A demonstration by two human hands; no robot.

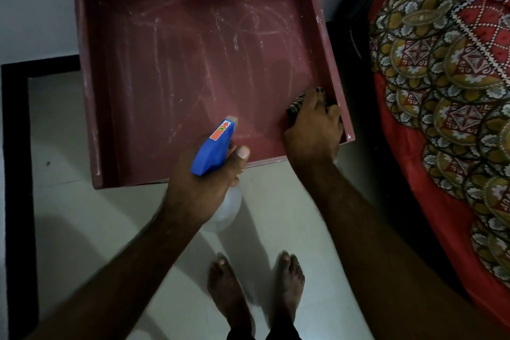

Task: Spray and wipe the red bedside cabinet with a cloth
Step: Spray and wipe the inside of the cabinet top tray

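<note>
Left hand (204, 190) holds sprayer (213, 148); right hand (314, 132) grips cloth (294, 104).

This is a bedroom in a home. A big bed with a soft red cloth cover full of round gold, green and white patterns (455, 91) fills the right side. Its dark bed frame (350, 63) stands just beside the right edge of a small dull-red wooden bedside cabinet with a raised rim (329, 63). The back edge of the cabinet is against a plain white wall (36, 8). The floor is made of smooth, pale, shiny tiles (69, 215), with a black strip (16, 174) along the left side. A person stands on the tiles on two bare feet (229, 292), near the front edge of the cabinet.
</note>
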